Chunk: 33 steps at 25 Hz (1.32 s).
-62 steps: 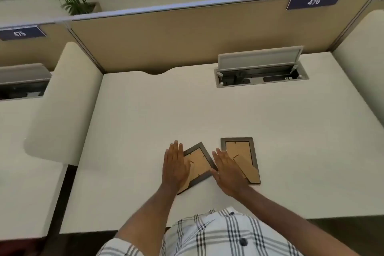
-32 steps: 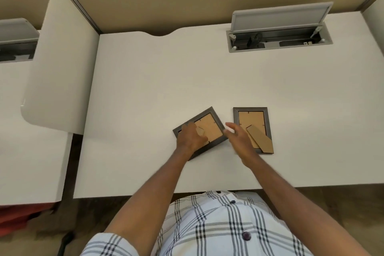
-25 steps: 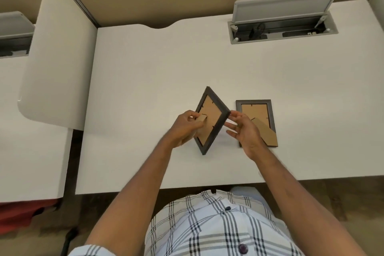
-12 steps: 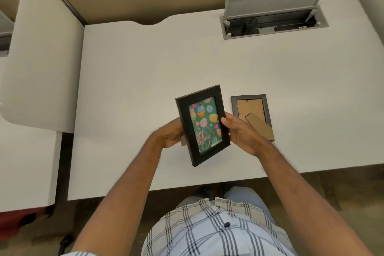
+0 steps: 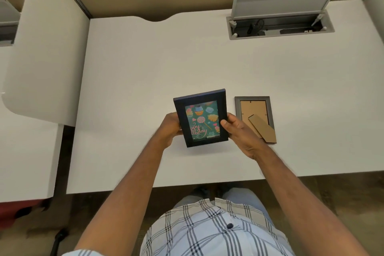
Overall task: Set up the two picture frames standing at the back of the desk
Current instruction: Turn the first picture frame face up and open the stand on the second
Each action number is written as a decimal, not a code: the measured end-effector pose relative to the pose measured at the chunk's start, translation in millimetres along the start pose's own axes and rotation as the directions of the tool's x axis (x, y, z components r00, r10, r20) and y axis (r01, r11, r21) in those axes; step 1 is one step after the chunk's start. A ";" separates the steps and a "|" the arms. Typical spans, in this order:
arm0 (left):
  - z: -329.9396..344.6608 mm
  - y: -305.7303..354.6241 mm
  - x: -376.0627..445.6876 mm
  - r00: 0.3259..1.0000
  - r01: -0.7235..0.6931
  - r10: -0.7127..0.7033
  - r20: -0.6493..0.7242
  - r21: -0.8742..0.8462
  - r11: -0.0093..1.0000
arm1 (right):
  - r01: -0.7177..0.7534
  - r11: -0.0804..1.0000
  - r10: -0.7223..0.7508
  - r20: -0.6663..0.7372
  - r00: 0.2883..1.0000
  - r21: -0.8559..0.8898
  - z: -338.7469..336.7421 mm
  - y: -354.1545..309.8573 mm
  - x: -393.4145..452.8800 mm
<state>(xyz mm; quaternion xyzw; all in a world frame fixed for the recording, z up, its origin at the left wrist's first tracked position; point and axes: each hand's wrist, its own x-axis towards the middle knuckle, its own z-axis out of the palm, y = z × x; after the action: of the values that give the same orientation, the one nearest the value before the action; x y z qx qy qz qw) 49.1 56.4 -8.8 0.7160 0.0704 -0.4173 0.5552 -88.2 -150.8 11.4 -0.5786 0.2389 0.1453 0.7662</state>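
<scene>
The dark picture frame (image 5: 201, 118) is held above the near middle of the counter (image 5: 145, 64), lifted clear of the surface, with its picture side turned up toward the camera. It is clasped at both long edges: the left hand (image 5: 170, 126) is wrapped around the left edge, the right hand (image 5: 239, 131) is pressed against the right edge, thumb on the front. Each grip is thus closed on this frame.

The frame's long axis runs near to far, tipped slightly so that the far end leans left. The printed picture reads upright from the near side, so the top edge is pointed toward the far partition.

The second frame (image 5: 254, 114) is left lying face down just to the right, apart from the held one, its long axis also near to far. Its cardboard easel leg (image 5: 262, 129) is seen swung out toward the near right.

Several risks can be judged from here. The held frame's own easel leg is hidden behind it, so whether it is opened cannot be told; if it is set down unopened, the frame would probably fall flat. A slip is possible, since only the narrow edges are pinched. At the far right the open cable hatch (image 5: 280, 25) is cut into the counter, and a frame stood too close could tip into it.
</scene>
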 end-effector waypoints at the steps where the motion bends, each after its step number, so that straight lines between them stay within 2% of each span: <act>1: -0.7 -1.1 1.1 1.000 0.017 -0.017 0.005 -0.091 0.996 | 0.010 1.000 -0.010 -0.001 1.000 -0.026 1.7 0.6 2.6; 4: -2.1 -7.2 6.4 1.000 0.028 -0.026 0.012 -0.276 0.961 | 0.005 0.996 -0.009 -0.047 0.999 -0.090 9.6 3.7 12.1; 8: -0.4 -13.9 11.1 0.998 0.042 -0.055 -0.026 -0.374 0.926 | -0.025 0.988 0.005 -0.130 0.991 -0.150 18.5 13.5 25.8; 20: 1.5 -18.3 22.6 0.994 0.049 -0.078 -0.079 -0.318 0.947 | -0.056 0.974 0.013 -0.191 0.982 -0.220 16.9 28.0 40.5; 23: 4.9 -20.1 18.0 0.957 0.012 -0.112 -0.268 -0.351 0.936 | -0.053 0.971 -0.006 -0.244 0.970 -0.235 10.2 31.3 34.7; 26: 9.2 -37.6 5.6 0.850 -0.069 -0.157 -0.502 -0.402 0.913 | 0.013 0.973 -0.116 -0.435 0.893 -0.232 -6.1 34.1 23.2; 28: 20.5 -54.8 -7.2 0.821 -0.034 -0.195 -0.537 -0.386 0.922 | 0.040 0.977 -0.158 -0.590 0.791 -0.208 -21.7 34.3 14.4; 31: 54.1 -74.4 -24.7 0.877 0.082 -0.206 -0.435 -0.286 0.955 | 0.051 0.986 -0.155 -0.752 0.641 -0.159 -51.4 35.7 2.6; 33: 81.2 -79.2 -31.3 0.940 0.143 -0.194 -0.279 -0.192 0.971 | 0.027 0.988 -0.138 -0.806 0.575 -0.149 -71.5 38.4 -3.7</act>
<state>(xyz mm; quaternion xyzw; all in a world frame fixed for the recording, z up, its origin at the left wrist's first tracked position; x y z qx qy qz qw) -57.9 28.1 -48.8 0.7121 0.2491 -0.3441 0.5590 -124.7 -207.9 -33.5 -0.6361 0.5271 -0.1578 0.5409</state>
